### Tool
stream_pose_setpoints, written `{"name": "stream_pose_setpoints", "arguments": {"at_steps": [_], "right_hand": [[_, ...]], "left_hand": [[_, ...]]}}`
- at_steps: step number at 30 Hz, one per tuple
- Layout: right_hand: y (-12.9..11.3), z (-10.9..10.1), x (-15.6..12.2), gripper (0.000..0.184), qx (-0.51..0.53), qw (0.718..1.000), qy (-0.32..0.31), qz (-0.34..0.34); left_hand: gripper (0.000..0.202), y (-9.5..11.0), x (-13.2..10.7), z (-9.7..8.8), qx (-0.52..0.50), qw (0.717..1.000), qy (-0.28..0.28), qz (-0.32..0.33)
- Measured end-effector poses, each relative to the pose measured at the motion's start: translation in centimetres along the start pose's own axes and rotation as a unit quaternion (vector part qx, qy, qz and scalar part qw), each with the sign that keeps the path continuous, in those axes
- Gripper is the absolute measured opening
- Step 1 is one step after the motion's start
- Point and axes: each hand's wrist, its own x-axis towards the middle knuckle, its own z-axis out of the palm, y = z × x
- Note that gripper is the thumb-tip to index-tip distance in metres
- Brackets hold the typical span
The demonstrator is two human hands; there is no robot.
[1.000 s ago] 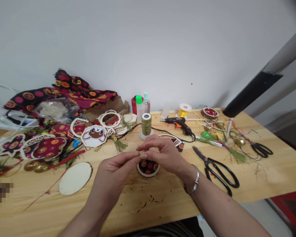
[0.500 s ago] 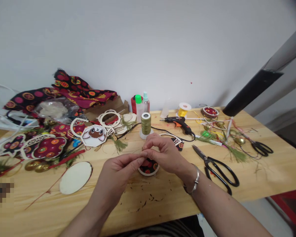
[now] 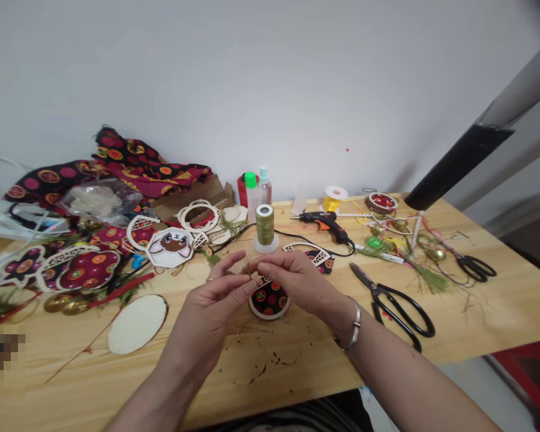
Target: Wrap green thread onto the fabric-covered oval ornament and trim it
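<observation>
My left hand (image 3: 218, 300) just spread some fingers, so the thin strand (image 3: 247, 265) shows; both it and my right hand (image 3: 299, 279) pinch it near the round piece (image 3: 270, 301).

A tall green spool (image 3: 265, 229) stood in the way just past the hands (image 3: 299, 281), and big scissors (image 3: 374, 290) lay to the right. The near middle of the bench (image 3: 312, 369) had room, with only tiny scraps (image 3: 276, 360).

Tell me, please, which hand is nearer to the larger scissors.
Right. The right hand is left of the larger scissors, not touching them; the left hand is farther left, beyond the right hand.
</observation>
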Motion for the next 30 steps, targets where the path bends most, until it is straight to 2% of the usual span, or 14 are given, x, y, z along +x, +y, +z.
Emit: {"name": "stream_pose_setpoints", "arguments": {"at_steps": [6,9,16,27,30], "right_hand": [[-0.2,0.3,-0.3,0.022,0.103,0.99,-0.08,0.048],[-0.5,0.3,-0.4,0.023,0.122,0.986,-0.094,0.067],[-0.1,-0.1,-0.3,0.025,0.095,0.989,-0.058,0.101],[-0.2,-1.1,0.2,0.017,0.078,0.99,0.007,0.114],[0.1,-1.3,0.3,0.015,0.068,0.991,0.031,0.113]], "left_hand": [[0.002,0.3,0.0,0.1,-0.053,0.999,0.001,0.002],[0.002,0.4,-0.1,0.1,-0.062,0.998,0.017,0.005],[0.004,0.8,0.2,0.0,-0.097,0.993,0.061,0.003],[0.005,2.1,0.8,-2.1,-0.193,0.977,0.065,0.069],[0.007,2.6,0.8,-2.5,-0.19,0.975,0.088,0.077]]}}
